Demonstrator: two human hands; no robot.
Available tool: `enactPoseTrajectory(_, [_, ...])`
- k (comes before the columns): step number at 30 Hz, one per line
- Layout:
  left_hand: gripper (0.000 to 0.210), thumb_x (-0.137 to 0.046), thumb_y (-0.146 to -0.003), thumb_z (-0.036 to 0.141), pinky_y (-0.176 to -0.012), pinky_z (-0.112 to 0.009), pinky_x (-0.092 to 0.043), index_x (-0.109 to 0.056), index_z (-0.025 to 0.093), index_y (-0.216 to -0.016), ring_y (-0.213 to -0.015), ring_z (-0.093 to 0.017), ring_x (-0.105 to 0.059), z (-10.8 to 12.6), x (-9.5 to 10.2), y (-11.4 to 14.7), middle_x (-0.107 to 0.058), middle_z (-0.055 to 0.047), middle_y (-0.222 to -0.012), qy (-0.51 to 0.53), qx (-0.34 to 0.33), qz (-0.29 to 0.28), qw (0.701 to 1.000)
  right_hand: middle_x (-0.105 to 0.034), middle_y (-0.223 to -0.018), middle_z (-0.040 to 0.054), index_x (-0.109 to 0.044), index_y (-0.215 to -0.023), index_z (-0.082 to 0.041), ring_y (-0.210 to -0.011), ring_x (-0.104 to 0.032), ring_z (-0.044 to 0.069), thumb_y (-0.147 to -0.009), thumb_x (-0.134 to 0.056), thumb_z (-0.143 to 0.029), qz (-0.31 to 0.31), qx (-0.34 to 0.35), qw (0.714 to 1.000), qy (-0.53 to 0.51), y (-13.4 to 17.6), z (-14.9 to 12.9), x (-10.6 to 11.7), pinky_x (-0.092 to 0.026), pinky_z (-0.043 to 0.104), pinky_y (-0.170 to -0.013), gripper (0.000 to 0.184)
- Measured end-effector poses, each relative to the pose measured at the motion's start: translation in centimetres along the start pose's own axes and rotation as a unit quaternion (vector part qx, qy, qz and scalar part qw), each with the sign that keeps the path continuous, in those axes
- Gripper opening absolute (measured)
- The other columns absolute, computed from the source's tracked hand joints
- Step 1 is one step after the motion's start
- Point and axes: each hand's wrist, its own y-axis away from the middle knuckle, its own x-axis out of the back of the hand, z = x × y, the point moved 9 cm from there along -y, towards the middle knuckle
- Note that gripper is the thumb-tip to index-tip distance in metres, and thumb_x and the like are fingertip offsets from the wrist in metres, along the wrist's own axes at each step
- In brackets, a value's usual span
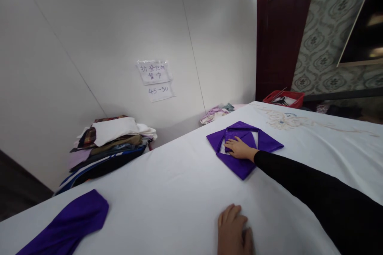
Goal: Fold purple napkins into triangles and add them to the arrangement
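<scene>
My right hand point(239, 148), in a black sleeve, lies with outstretched fingers on a small folded purple napkin point(249, 139). Around that piece, folded purple cloth point(241, 167) with pointed corners forms a frame, and white tablecloth shows through the gaps. Whether the inner and outer parts are one piece I cannot tell. Close to the lower edge of the view, my left hand point(233, 231) rests on the white tablecloth point(167, 203), fingers slightly bent and holding nothing. Another purple cloth point(72, 221), gathered and narrow, lies at the lower left, apart from both hands.
Past the table's far edge is a stack of folded clothes point(113, 143) at the left. A smaller pink-and-white cloth pile point(216, 113) sits by the wall. Two handwritten paper notes point(155, 77) hang there. A red basket point(284, 99) stands at the far right.
</scene>
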Motion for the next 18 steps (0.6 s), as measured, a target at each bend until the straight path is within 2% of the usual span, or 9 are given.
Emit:
enactPoseTrajectory(3, [0.035,-0.053,-0.059,0.005,-0.088,-0.050,-0.044,-0.061,0.021,-0.089,-0.108,-0.028,-0.053,0.0,0.0,0.0,-0.063,-0.009,-0.110,0.009,0.008,0.008,1.000,-0.035,-0.142,0.0109,-0.032,-0.138,-0.023,-0.131,-0.025,0.026,-0.085,-0.041,-0.040,-0.031,-0.027,0.997,-0.065,0.6,1.3,-0.4,-0.014,0.048,-0.103,0.056])
enactPoseTrajectory(6, [0.034,-0.055,-0.058,0.007,-0.089,-0.048,-0.044,-0.062,0.022,-0.088,-0.108,-0.027,-0.053,-0.2,-0.2,0.1,-0.063,-0.008,-0.109,0.013,0.013,0.004,1.000,-0.029,-0.144,0.0103,-0.032,-0.138,-0.023,-0.133,-0.019,0.025,-0.088,-0.030,-0.046,-0.035,-0.102,0.992,-0.066,0.8,3.9,-0.4,-0.017,0.048,-0.104,0.055])
enactPoseTrajectory(8, [0.034,-0.056,-0.058,0.008,-0.089,-0.047,-0.044,-0.063,0.023,-0.087,-0.108,-0.026,-0.053,-0.6,-0.4,0.1,-0.063,-0.006,-0.110,0.010,0.021,0.002,1.000,-0.028,-0.145,0.0126,-0.033,-0.137,-0.021,-0.133,-0.018,0.028,-0.089,-0.026,-0.048,-0.037,-0.150,0.987,-0.052,0.9,5.7,-0.6,-0.019,0.052,-0.102,0.055])
enactPoseTrajectory(11, [0.032,-0.057,-0.059,0.010,-0.090,-0.047,-0.044,-0.063,0.024,-0.087,-0.108,-0.026,-0.054,-0.9,-0.6,0.2,-0.064,-0.004,-0.110,-0.001,0.029,0.002,1.000,-0.028,-0.144,0.0153,-0.034,-0.136,-0.020,-0.132,-0.018,0.033,-0.089,-0.026,-0.050,-0.051,-0.187,0.980,-0.045,1.0,7.5,-1.3,-0.019,0.060,-0.098,0.056])
enactPoseTrajectory(15, [0.031,-0.059,-0.059,0.012,-0.090,-0.045,-0.044,-0.063,0.025,-0.086,-0.107,-0.025,-0.054,-1.0,-0.6,0.3,-0.065,-0.003,-0.109,-0.002,0.027,0.006,1.000,-0.030,-0.143,0.0140,-0.036,-0.136,-0.023,-0.132,-0.021,0.033,-0.089,-0.027,-0.049,-0.077,-0.202,0.975,-0.044,1.3,8.3,-2.7,-0.019,0.062,-0.097,0.054])
enactPoseTrajectory(18, [0.029,-0.061,-0.059,0.014,-0.090,-0.042,-0.044,-0.063,0.027,-0.085,-0.107,-0.024,-0.055,-1.0,-0.6,0.3,-0.065,-0.001,-0.108,-0.007,0.029,0.014,0.999,-0.030,-0.144,0.0133,-0.036,-0.136,-0.024,-0.131,-0.021,0.033,-0.090,-0.026,-0.047,-0.081,-0.204,0.975,-0.039,1.3,8.3,-3.0,-0.019,0.063,-0.096,0.052])
